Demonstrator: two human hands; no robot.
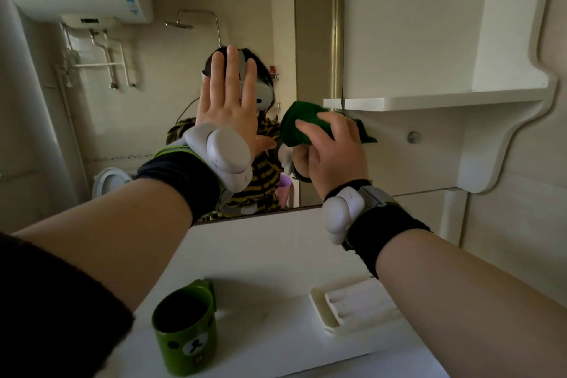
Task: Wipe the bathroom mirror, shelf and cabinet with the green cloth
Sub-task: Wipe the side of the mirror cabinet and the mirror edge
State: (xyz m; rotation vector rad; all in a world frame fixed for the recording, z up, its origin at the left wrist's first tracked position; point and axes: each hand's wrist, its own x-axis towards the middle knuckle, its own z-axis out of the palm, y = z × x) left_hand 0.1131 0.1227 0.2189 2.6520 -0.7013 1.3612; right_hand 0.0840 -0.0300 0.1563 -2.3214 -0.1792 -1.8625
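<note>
My left hand (228,104) lies flat against the bathroom mirror (171,95), fingers straight and pointing up. My right hand (333,152) grips the bunched green cloth (302,124) and holds it at the mirror's right edge, just under the front corner of the white shelf (429,101). Part of the cloth pokes out to the right of my fingers onto the white cabinet panel (429,156) below the shelf. A white tracker sits on each wrist.
A green cup (185,331) with a bear face stands on the white counter (260,258) below my left arm. A white soap dish (343,304) lies under my right forearm. A small round knob (413,136) sits on the cabinet panel.
</note>
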